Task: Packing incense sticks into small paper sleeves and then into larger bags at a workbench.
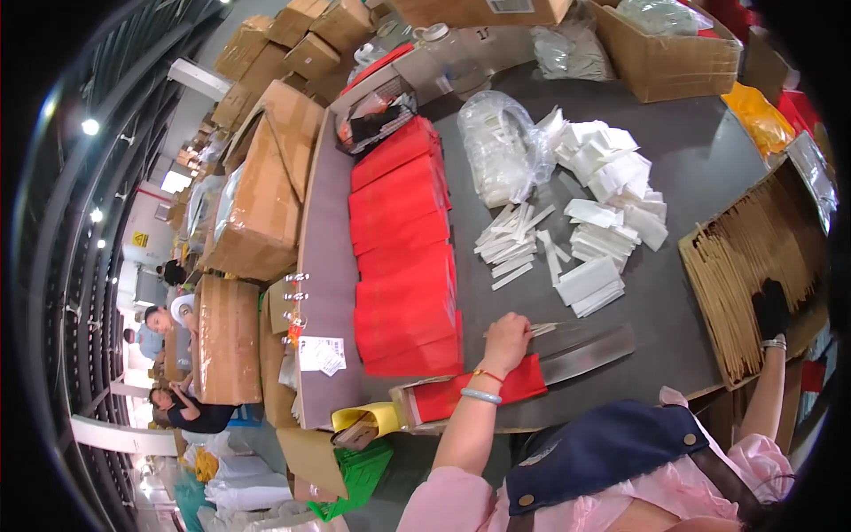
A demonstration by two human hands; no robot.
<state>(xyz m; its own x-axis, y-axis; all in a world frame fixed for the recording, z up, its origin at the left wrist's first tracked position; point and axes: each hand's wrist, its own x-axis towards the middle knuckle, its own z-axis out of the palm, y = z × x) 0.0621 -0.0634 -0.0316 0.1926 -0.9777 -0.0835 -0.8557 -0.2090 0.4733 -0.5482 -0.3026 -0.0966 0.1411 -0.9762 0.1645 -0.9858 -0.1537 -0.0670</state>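
My left hand (507, 344) is bare, with a bracelet at the wrist, and its fingers are curled closed over the table. Thin pale strips (544, 329) show at its fingertips; whether they are pinched is hidden. Beneath that wrist a red packet (523, 379) lies along a long metal plate (589, 355). My right hand (771, 309), in a black glove, is at a carton of tightly packed brown cardboard pieces (749, 253). Its dark fingers blend together against them, so their grip is unclear. Beyond my left hand lie overlapping red packets (403, 275).
White slips (612, 168) and narrow white strips (514, 244) lie scattered mid-table beside a clear plastic bag (501, 146). A wire basket (377, 115) and a jug (452, 58) stand farther back. Cartons (669, 62) line the far edge. Yellow tape (377, 420) sits at the near left corner.
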